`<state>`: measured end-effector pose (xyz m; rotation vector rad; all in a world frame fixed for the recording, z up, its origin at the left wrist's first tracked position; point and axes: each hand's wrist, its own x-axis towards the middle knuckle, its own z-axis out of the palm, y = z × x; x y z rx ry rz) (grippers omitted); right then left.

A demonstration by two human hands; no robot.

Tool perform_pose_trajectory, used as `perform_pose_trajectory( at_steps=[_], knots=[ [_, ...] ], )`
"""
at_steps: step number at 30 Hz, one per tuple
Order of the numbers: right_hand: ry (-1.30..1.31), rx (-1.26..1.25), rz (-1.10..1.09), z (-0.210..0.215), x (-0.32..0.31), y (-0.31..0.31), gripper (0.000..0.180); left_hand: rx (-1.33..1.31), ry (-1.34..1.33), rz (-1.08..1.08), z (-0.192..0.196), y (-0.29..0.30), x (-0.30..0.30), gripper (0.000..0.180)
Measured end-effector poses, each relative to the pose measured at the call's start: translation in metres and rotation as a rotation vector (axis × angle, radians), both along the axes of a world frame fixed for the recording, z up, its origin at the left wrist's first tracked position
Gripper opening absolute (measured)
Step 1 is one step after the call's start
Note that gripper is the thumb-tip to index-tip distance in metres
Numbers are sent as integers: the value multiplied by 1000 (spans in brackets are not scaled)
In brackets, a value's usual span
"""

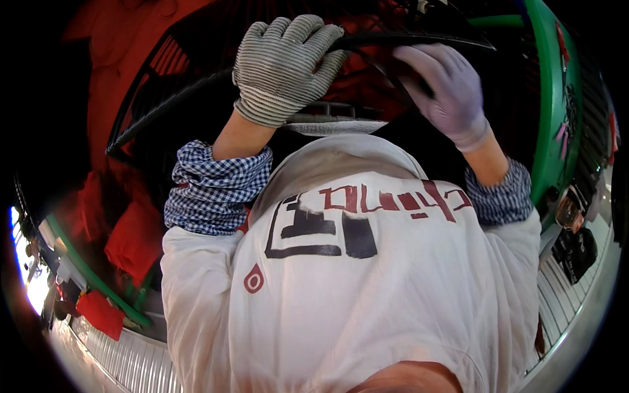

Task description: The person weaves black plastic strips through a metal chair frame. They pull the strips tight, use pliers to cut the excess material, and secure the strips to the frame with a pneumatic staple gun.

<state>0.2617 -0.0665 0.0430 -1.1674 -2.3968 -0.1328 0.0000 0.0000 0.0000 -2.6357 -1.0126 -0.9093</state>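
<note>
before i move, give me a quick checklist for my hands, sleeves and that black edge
1. Left hand gloved: ok, grey ribbed glove.
2. Right hand gloved: ok, pale purple glove.
3. Left hand's grip on the black edge: cannot tell, palm side hidden.
4. Right fingers touching the black edge: cannot tell, motion blur.
5. Left cuff and right cuff back from the gloves: ok, gathered on the forearms.

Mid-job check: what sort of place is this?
Probably a workshop or factory floor, though much is dark. Signs: the left hand, in a striped work glove, on a black bar; the green frame at right; red sheeting at left.
</note>
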Motion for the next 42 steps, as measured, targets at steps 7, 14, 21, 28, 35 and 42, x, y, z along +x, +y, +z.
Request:
perform_pose_trajectory(
  at_steps=[7, 14, 21, 28, 35, 42],
  knots=[
    [-92, 10, 154, -17, -37, 19, 34, -79, -13, -1, 1, -24, 1, 36],
    [83, 3, 107, -25, -37, 19, 35, -171, -37, -8, 14, -25, -2, 39],
    [273, -83, 134, -20, -45, 22, 27, -384, -27, 88, 34, -21, -18, 38],
    [258, -126, 113, -34, -35, 20, 27, -752, -30, 12, 63, -6, -8, 46],
    [290, -139, 121, -27, -38, 15, 25, -748, -34, -193, 62, 5, -4, 35],
    [226, -45, 129, -31, -38, 13, 26, -639, 6, -188, 51, 8, -1, 28]
  ],
)
